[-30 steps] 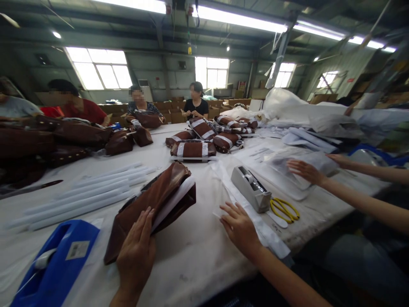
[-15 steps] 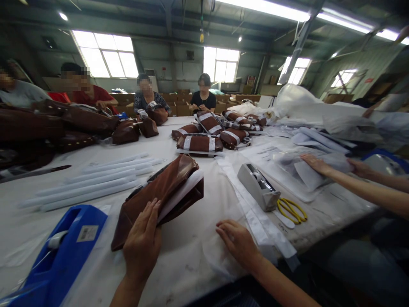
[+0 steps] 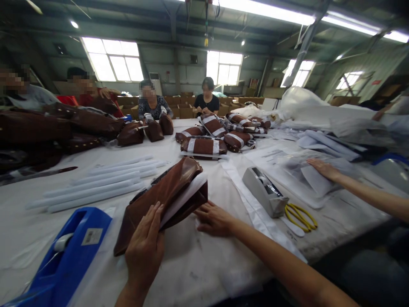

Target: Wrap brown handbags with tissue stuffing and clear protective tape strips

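Observation:
A brown leather bag (image 3: 143, 217) lies tilted on the white-covered table, with a white sheet-like insert (image 3: 185, 199) showing in its opening. My left hand (image 3: 145, 245) rests against the bag's near side, its fingers stretched flat over the leather. At the bag's right end is my right hand (image 3: 214, 219), fingers extended and a little apart, the tips close to or touching the lower edge. Part of those fingertips is hidden by the bag. White rolled tubes (image 3: 96, 185) lie beyond the bag to the left.
A blue tape dispenser (image 3: 75, 249) stands at the near left. On the right are a grey tape dispenser (image 3: 265, 192), yellow-handled scissors (image 3: 300, 217) and a co-worker's hand (image 3: 324, 169) on clear plastic. Wrapped brown bags (image 3: 204, 146) are piled further back, with people seated behind.
My right hand has moved left from the bare tabletop to the bag's right end. My left hand stays against the bag. A seated person across the table has shifted a small brown bag.

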A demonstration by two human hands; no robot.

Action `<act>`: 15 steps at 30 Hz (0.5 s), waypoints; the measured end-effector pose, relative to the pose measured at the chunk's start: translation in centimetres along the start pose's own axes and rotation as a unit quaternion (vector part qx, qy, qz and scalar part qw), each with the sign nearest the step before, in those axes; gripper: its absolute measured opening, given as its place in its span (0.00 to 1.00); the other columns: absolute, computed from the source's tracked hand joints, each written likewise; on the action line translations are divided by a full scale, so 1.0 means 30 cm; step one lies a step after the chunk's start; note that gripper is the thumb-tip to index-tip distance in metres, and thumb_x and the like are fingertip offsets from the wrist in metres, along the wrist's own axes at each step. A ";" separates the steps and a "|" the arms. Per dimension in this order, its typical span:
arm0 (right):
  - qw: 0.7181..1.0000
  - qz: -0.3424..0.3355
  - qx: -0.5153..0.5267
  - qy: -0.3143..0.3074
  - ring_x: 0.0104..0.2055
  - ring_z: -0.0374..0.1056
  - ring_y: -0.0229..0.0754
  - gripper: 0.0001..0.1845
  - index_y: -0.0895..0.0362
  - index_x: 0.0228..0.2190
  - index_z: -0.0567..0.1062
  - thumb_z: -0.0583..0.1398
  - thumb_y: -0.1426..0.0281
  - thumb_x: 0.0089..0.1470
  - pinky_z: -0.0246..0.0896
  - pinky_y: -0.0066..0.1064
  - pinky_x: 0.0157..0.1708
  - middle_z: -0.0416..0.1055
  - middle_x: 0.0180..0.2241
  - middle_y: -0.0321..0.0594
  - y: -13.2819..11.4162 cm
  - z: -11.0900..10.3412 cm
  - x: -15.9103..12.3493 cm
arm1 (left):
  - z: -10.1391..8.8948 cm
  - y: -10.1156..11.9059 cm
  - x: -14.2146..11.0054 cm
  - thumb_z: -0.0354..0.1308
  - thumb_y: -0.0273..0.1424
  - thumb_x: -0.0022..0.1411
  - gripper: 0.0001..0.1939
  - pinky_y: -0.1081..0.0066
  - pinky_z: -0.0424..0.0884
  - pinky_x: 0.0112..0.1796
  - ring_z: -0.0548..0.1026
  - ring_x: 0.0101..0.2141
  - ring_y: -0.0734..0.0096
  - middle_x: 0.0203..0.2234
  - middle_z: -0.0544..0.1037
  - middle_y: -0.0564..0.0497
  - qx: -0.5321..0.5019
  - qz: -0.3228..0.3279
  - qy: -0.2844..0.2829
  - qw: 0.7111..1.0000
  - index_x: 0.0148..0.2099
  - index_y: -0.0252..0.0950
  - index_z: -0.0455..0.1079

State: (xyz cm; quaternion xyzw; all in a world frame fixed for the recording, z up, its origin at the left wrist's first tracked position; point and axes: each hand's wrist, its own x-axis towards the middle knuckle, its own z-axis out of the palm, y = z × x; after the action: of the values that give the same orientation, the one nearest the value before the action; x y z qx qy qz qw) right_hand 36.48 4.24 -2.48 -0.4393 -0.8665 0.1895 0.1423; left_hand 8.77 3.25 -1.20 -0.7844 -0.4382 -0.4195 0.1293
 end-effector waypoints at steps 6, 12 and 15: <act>0.981 0.137 0.003 0.136 0.71 0.44 0.55 0.34 0.56 0.65 0.59 0.57 0.60 0.62 0.40 0.53 0.68 0.49 0.69 0.52 -0.005 0.070 -0.026 | 0.000 -0.011 0.002 0.49 0.22 0.65 0.35 0.62 0.64 0.60 0.69 0.59 0.60 0.63 0.67 0.49 -0.001 -0.017 0.002 1.000 0.72 0.41 0.48; 0.983 0.154 -0.038 0.093 0.69 0.48 0.58 0.30 0.57 0.62 0.65 0.57 0.61 0.61 0.36 0.57 0.67 0.56 0.66 0.53 -0.017 0.138 0.040 | 0.010 -0.011 0.014 0.50 0.22 0.65 0.35 0.61 0.65 0.60 0.70 0.59 0.60 0.63 0.67 0.50 0.009 -0.021 -0.005 1.000 0.72 0.43 0.49; 0.987 0.112 -0.034 0.106 0.65 0.56 0.55 0.25 0.55 0.57 0.71 0.59 0.67 0.58 0.38 0.56 0.67 0.65 0.61 0.49 0.011 0.112 0.130 | 0.005 -0.002 0.028 0.51 0.22 0.65 0.36 0.61 0.68 0.58 0.71 0.58 0.60 0.62 0.68 0.49 0.026 -0.018 0.003 0.999 0.72 0.43 0.49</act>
State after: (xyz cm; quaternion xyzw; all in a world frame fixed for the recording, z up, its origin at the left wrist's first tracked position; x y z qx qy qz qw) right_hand 33.10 6.91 -5.32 -0.5562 -0.7974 0.1271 0.1965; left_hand 9.04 3.86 -0.64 -0.7715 -0.4624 -0.4127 0.1437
